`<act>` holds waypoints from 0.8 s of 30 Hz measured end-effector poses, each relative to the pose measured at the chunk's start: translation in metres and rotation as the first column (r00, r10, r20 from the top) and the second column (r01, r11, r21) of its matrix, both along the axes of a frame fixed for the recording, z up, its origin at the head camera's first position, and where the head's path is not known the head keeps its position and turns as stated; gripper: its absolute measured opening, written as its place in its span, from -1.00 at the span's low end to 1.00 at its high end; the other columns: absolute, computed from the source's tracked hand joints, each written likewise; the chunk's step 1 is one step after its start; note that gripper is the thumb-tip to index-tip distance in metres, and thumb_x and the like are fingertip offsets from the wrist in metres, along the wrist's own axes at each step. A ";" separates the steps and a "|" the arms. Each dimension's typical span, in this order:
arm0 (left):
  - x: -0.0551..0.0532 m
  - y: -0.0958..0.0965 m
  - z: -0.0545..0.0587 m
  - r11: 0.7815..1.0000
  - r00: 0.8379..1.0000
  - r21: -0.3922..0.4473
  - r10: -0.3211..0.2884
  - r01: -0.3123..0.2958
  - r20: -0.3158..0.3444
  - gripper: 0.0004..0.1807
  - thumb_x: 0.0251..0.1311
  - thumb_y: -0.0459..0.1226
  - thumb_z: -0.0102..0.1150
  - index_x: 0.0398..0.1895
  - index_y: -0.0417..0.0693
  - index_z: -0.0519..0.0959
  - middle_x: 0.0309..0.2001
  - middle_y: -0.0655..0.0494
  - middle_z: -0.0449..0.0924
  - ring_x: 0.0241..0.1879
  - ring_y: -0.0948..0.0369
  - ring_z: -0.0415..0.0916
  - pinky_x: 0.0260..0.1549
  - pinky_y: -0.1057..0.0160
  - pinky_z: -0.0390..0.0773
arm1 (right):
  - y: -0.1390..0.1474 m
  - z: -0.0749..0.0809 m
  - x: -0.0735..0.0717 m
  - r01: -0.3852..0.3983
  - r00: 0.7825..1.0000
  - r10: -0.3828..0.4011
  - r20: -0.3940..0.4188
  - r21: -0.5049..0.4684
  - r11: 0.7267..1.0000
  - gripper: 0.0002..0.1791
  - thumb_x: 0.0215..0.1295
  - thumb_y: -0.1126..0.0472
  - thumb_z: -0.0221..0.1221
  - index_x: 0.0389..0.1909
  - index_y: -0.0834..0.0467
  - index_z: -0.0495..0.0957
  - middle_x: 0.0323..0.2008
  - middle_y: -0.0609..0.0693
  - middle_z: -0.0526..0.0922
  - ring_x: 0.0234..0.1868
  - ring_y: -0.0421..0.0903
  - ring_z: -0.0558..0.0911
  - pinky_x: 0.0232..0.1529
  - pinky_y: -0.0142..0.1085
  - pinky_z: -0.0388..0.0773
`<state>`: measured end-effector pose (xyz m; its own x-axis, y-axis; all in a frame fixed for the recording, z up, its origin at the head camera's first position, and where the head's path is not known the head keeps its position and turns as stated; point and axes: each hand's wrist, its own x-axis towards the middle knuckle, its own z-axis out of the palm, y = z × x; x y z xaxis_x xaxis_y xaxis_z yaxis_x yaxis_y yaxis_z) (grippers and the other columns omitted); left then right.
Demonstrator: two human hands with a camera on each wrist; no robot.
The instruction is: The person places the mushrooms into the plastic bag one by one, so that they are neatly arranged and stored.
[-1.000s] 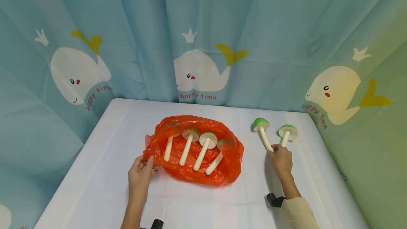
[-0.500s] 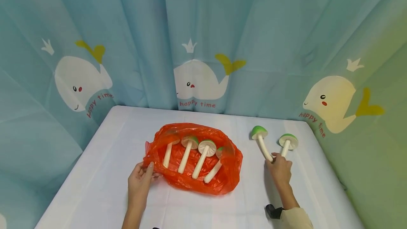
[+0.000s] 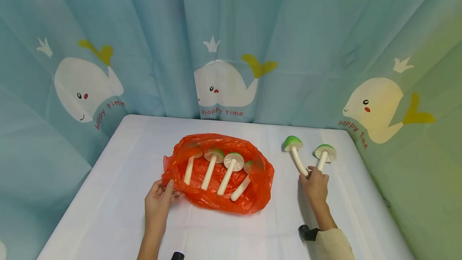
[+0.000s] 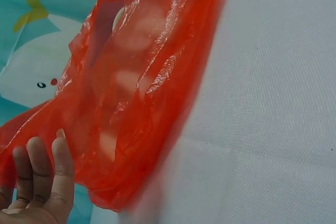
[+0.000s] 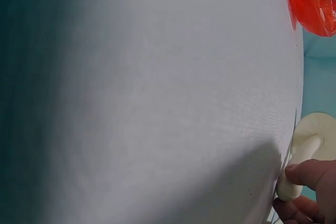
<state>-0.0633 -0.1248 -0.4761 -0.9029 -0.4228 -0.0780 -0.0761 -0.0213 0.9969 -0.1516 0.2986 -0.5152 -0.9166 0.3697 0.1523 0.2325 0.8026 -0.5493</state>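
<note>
A crinkled red plastic bag (image 3: 213, 204) lies with its mouth spread open; several toy mushrooms with green caps and white stems rest in it, one of them a mushroom (image 3: 228, 171) near the middle. My left hand (image 3: 157, 204) pinches the bag's left edge between thumb and fingers; in the left wrist view its curled fingers (image 4: 64, 174) show against the red film. To the right, my right hand (image 3: 315, 185) pinches the stem end of a green-capped mushroom (image 3: 298, 159). Another mushroom (image 3: 325, 154) lies just beyond that hand, its lower stem hidden.
White cloth covers the table (image 3: 216, 240). Behind it hangs a blue-green curtain (image 3: 306, 51) printed with whales. A black wrist-camera piece (image 3: 308, 232) sits by the right wrist.
The head view has shifted slightly. Both hands keep their holds, and the bag and mushrooms show no clear movement.
</note>
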 end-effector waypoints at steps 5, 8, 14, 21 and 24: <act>-0.002 -0.001 0.002 1.000 0.998 -0.004 -0.014 0.015 0.054 -0.60 0.32 -0.17 0.08 0.06 -0.29 0.39 -0.22 -0.20 0.53 -0.39 0.16 0.61 -0.30 0.29 0.63 | 0.001 0.001 -0.002 -0.002 1.000 0.002 0.009 0.010 1.000 -0.57 0.14 0.28 0.23 0.00 0.43 0.46 -0.22 0.34 0.59 -0.21 0.22 0.34 -0.38 0.04 0.41; -0.001 -0.001 0.002 1.000 0.998 0.006 -0.014 0.014 0.059 -0.61 0.32 -0.18 0.08 0.06 -0.29 0.38 -0.21 -0.21 0.53 -0.39 0.17 0.61 -0.30 0.28 0.63 | 0.002 0.001 -0.002 -0.004 1.000 0.004 -0.006 0.023 1.000 -0.61 0.12 0.28 0.24 -0.06 0.43 0.51 -0.24 0.34 0.61 -0.23 0.23 0.36 -0.38 0.04 0.38; -0.002 0.001 0.001 1.000 1.000 0.011 -0.004 0.004 -0.022 -0.63 0.31 -0.19 0.10 0.00 -0.31 0.41 -0.30 -0.16 0.54 -0.44 0.18 0.60 -0.36 0.30 0.64 | 0.003 0.009 -0.002 -0.044 0.996 0.044 -0.076 0.000 0.999 -0.69 0.11 0.29 0.26 -0.18 0.45 0.57 -0.36 0.33 0.63 -0.40 0.23 0.51 -0.41 -0.02 0.42; -0.002 0.002 0.002 1.000 1.000 -0.015 -0.002 0.002 -0.008 -0.63 0.31 -0.15 0.09 -0.01 -0.28 0.41 -0.30 -0.17 0.54 -0.44 0.17 0.60 -0.35 0.30 0.64 | 0.002 0.024 -0.008 -0.013 1.000 0.011 -0.005 -0.353 0.936 -0.60 0.28 0.17 0.16 -0.06 0.45 0.50 -0.35 0.19 0.60 -0.52 -0.18 0.58 -0.54 -0.44 0.49; -0.001 0.003 0.003 1.000 1.000 -0.002 0.002 -0.002 -0.001 -0.63 0.31 -0.17 0.10 -0.02 -0.30 0.40 -0.31 -0.17 0.54 -0.45 0.17 0.60 -0.36 0.31 0.64 | 0.000 0.029 -0.008 0.030 1.000 -0.019 0.025 -0.568 0.823 -0.53 0.34 0.15 0.11 0.04 0.50 0.42 -0.36 0.08 0.60 -0.46 -0.27 0.59 -0.40 -0.49 0.56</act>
